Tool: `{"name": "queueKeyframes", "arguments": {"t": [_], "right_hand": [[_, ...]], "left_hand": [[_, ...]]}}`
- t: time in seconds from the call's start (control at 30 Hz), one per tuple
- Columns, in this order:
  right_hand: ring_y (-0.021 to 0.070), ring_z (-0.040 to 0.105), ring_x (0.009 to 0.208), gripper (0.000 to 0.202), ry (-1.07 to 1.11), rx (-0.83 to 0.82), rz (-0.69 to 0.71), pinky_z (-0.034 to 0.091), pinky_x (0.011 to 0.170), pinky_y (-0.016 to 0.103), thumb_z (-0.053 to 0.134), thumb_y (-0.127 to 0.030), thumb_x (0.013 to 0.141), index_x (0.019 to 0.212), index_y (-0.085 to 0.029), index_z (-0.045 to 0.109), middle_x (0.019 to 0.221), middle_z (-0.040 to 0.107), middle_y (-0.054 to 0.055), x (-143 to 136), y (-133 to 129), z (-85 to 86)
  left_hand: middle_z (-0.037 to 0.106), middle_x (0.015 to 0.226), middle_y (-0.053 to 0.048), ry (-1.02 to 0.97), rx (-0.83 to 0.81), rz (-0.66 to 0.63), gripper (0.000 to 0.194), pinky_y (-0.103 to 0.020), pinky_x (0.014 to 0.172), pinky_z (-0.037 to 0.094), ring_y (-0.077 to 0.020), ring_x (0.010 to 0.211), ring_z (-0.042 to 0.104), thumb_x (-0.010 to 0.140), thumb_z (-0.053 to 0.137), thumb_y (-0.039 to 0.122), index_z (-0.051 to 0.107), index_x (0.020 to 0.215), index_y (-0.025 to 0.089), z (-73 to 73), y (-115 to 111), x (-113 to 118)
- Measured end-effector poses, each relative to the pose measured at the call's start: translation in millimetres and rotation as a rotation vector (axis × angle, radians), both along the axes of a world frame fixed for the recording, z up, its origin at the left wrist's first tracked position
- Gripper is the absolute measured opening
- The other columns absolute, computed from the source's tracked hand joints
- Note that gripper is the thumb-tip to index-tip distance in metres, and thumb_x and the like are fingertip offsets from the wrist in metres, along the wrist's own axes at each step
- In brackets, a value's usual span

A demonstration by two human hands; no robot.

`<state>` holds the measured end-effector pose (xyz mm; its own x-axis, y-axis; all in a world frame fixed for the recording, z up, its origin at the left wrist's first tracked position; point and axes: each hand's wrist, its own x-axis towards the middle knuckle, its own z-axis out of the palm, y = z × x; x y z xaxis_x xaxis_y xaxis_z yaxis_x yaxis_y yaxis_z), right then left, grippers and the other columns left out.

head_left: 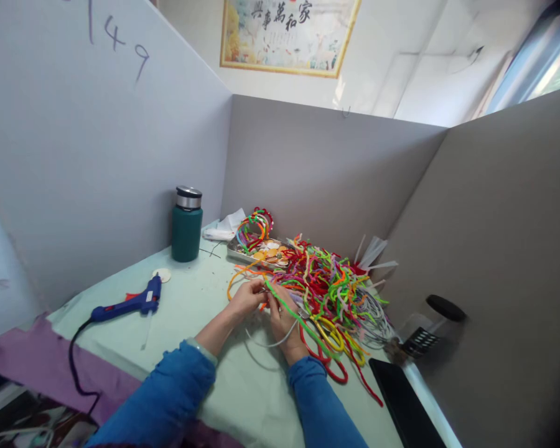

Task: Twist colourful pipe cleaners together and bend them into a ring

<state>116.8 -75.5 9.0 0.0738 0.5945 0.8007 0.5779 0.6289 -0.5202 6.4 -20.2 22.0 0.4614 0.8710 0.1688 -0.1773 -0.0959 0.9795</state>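
Lower centre of frame: left hand point(248, 298) pinched shut at upper end of green pipe cleaner point(284, 303), right hand point(280, 320) curled alongside, hold unclear; trailing tail could snag in tangled heap point(324, 274), centre right, if tugged.

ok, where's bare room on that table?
Bare: between the blue glue gun and left hand, a few specks aside; also between the left sleeve and right sleeve. Crowded: beyond the right hand, fuzzy strands piled from metal tray towards black slab.
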Motion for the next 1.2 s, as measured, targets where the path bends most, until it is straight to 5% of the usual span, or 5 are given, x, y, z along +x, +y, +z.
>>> {"name": "queueKeyframes", "arguments": {"t": [0.23, 0.5, 0.67, 0.87, 1.2], "right_hand": [[0.0205, 0.057, 0.105, 0.034, -0.097, 0.015, 0.001, 0.047, 0.090, 0.038, 0.042, -0.016, 0.087, 0.117, -0.021, 0.058, 0.113, 0.061, 0.010, 1.6, -2.2, 0.4], [0.0176, 0.058, 0.083, 0.025, -0.192, -0.147, 0.054, 0.046, 0.078, 0.030, 0.043, -0.009, 0.077, 0.083, -0.019, 0.065, 0.087, 0.063, 0.006, 7.0, -4.9, -2.1], [0.0160, 0.055, 0.065, 0.019, 0.176, -0.281, -0.026, 0.044, 0.059, 0.027, 0.049, -0.022, 0.079, 0.084, -0.018, 0.068, 0.073, 0.062, 0.004, 17.8, 7.9, -9.5], [0.0086, 0.037, 0.041, 0.037, 0.561, -0.551, 0.256, 0.027, 0.040, 0.022, 0.057, -0.048, 0.076, 0.087, -0.015, 0.067, 0.050, 0.047, -0.004, 20.1, 14.0, -7.3], [0.0085, 0.040, 0.052, 0.022, 0.661, -0.529, 0.358, 0.032, 0.049, 0.021, 0.065, -0.037, 0.070, 0.068, -0.019, 0.054, 0.059, 0.048, -0.005, 20.6, 7.4, 2.0]], "left_hand": [[0.039, 0.040, 0.008, 0.049, -0.103, 0.105, 0.024, -0.018, 0.036, 0.014, -0.0031, 0.033, 0.026, 0.066, 0.066, 0.036, 0.056, 0.067, 0.014, -7.7, 10.1, -3.8], [0.027, 0.035, 0.010, -0.058, -0.273, 0.025, 0.036, -0.021, 0.034, 0.005, -0.0019, 0.029, 0.015, 0.066, 0.069, 0.044, 0.046, 0.058, 0.016, 7.1, 5.6, -14.3], [0.029, 0.037, 0.009, -0.003, -0.357, -0.088, 0.033, -0.021, 0.035, 0.005, -0.0014, 0.030, 0.016, 0.069, 0.066, 0.041, 0.048, 0.059, 0.015, 13.2, 2.5, -16.8], [0.035, 0.039, 0.007, 0.172, -0.301, -0.254, 0.034, -0.022, 0.034, 0.006, -0.0015, 0.029, 0.019, 0.065, 0.068, 0.042, 0.049, 0.057, 0.014, 10.8, -3.6, -14.2], [0.041, 0.047, 0.007, 0.177, -0.264, -0.366, 0.035, -0.021, 0.035, 0.006, -0.0002, 0.031, 0.019, 0.062, 0.069, 0.040, 0.045, 0.059, 0.015, 15.8, -13.1, -13.8]]}}
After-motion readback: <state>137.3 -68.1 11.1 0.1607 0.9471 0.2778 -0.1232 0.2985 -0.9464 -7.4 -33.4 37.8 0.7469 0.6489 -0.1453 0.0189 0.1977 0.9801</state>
